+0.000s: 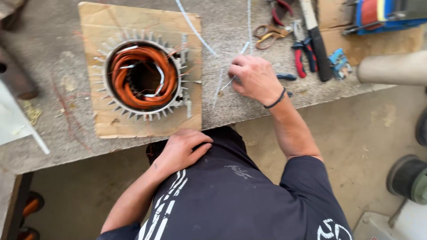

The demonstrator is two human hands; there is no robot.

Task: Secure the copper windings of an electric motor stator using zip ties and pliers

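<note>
Right now my right hand (254, 78) rests on the grey table (53, 133), fingers curled together and pinched on one thin pale strip (227, 83) that pokes out to the left of my knuckles. My left hand (182, 149) lies flat and loose at the table's near edge, against my dark clothing, holding nothing. One finned motor stator (141, 74), with one bundle of orange copper winding (129, 100) inside its bore, sits on one piece of cardboard (142, 124) to the left of my right hand, well apart from it. Two long white strips (193, 27) lie beyond it on the table. Past my right hand I count one pair of orange-handled scissors (269, 35) and one pair of red-and-blue pliers (303, 53), beside one black-handled tool (318, 42).
</note>
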